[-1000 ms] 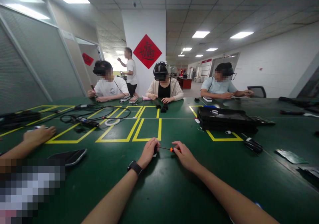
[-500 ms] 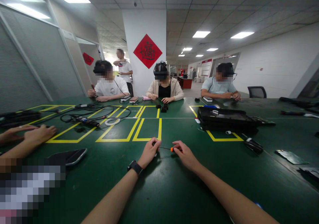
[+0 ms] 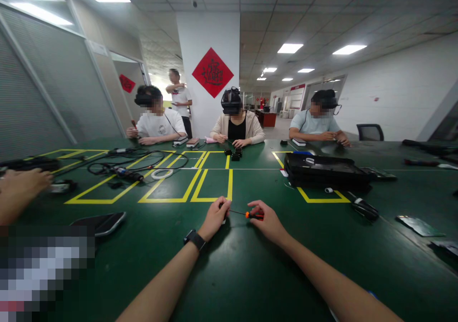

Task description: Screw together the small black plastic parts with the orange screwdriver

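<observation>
An orange-and-black screwdriver [image 3: 255, 215] lies in my right hand [image 3: 267, 222], its handle between thumb and fingers. The thin shaft points left, and its tip ends at my left hand [image 3: 214, 217]. My left fingers are closed around a small dark piece that they mostly hide; its kind cannot be made out. A bit of something pale shows under the left fingers. Both hands are just above the green table [image 3: 229, 274], near its middle. A black watch is on my left wrist.
Ahead on the right is a stack of black trays [image 3: 322, 169], with a black tool [image 3: 363, 207] nearby. Cables [image 3: 125, 171] and a white ring [image 3: 161, 174] lie left, among yellow tape outlines. A dark phone-like slab [image 3: 103, 223] is nearer. Co-workers sit opposite; another's hand [image 3: 25, 186] reaches in left.
My right fingers have lifted and opened slightly, showing more of the screwdriver handle. My left hand has stayed in place. The neighbour's hands at left have shifted outward, uncovering a small object.
</observation>
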Tool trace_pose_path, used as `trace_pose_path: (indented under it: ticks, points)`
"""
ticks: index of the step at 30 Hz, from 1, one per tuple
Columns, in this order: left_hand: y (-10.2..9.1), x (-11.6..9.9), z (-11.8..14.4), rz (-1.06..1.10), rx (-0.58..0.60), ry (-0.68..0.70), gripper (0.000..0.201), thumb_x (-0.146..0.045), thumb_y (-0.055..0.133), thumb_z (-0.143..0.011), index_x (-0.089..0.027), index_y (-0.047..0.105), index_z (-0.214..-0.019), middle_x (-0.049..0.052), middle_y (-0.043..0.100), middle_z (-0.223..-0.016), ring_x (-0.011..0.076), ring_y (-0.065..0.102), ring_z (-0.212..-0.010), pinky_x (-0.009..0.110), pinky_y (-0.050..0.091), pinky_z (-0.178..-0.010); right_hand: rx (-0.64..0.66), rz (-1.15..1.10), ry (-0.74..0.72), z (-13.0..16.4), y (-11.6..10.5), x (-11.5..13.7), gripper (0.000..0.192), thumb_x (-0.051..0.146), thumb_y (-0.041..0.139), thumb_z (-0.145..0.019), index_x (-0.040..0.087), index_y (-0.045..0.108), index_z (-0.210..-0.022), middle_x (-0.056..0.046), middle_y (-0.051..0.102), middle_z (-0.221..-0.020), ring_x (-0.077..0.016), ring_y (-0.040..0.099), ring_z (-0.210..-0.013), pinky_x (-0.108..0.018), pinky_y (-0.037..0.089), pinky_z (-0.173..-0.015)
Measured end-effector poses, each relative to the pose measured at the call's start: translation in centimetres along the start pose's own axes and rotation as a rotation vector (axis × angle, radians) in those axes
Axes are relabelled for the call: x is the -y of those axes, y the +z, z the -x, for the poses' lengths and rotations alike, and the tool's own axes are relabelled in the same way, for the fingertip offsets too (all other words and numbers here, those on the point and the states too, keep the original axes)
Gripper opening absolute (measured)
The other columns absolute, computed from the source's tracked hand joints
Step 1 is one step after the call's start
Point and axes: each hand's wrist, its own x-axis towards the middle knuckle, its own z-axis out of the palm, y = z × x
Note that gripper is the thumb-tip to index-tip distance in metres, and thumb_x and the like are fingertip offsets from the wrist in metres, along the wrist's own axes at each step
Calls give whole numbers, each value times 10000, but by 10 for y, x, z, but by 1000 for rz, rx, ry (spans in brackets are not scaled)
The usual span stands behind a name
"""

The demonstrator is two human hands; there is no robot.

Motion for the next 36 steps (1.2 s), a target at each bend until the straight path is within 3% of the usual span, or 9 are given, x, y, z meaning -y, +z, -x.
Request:
trace_pose_path:
  ticks: [5, 9, 18, 22, 28, 36]
  points:
    - [0, -2, 0, -4, -16, 14, 326, -465, 428, -785, -168, 485, -661, -37, 477, -542, 92, 436, -497, 203, 328, -497, -7, 94, -73, 1, 2, -1, 281, 197, 509, -761, 197, 532, -1042, -46, 559, -979, -164, 518, -931, -326, 393, -857]
    - [1, -3, 0, 7, -22, 2, 328, -467, 425, -783, -166, 490, -669, -33, 482, -549, 93, 444, -499, 202, 328, -492, 11, 116, -34, 1, 3, -4, 265, 201, 395, -831, 208, 517, -1067, -28, 581, -860, -161, 530, -860, -330, 403, -816]
    - [2, -4, 0, 29, -38, -31, 329, -475, 439, -763, -166, 501, -669, -37, 482, -538, 80, 416, -466, 188, 309, -464, 10, 5, -14, 1, 1, -3, 358, 148, 538, -719, 205, 499, -1070, -22, 571, -896, -154, 548, -858, -312, 430, -793]
    - [2, -4, 0, 44, -29, -8, 308, -456, 436, -774, -169, 494, -682, -35, 491, -576, 83, 452, -499, 188, 325, -477, -5, 37, -11, 0, 2, -4, 292, 194, 490, -772, 200, 511, -1064, -37, 574, -947, -157, 539, -903, -318, 410, -830]
    - [2, -6, 0, 53, -20, -20, 308, -458, 430, -775, -168, 495, -694, -31, 481, -588, 90, 464, -514, 187, 319, -468, 8, 96, -7, 0, 2, -5, 258, 196, 420, -813, 201, 521, -1050, -17, 591, -803, -161, 549, -822, -320, 411, -796]
    - [2, -1, -1, 50, -35, -11, 290, -444, 446, -764, -170, 497, -683, -32, 497, -594, 85, 460, -506, 188, 318, -470, -17, 35, -20, 0, 1, -2, 344, 170, 558, -708, 208, 514, -1047, -20, 582, -886, -149, 554, -828, -302, 431, -779]
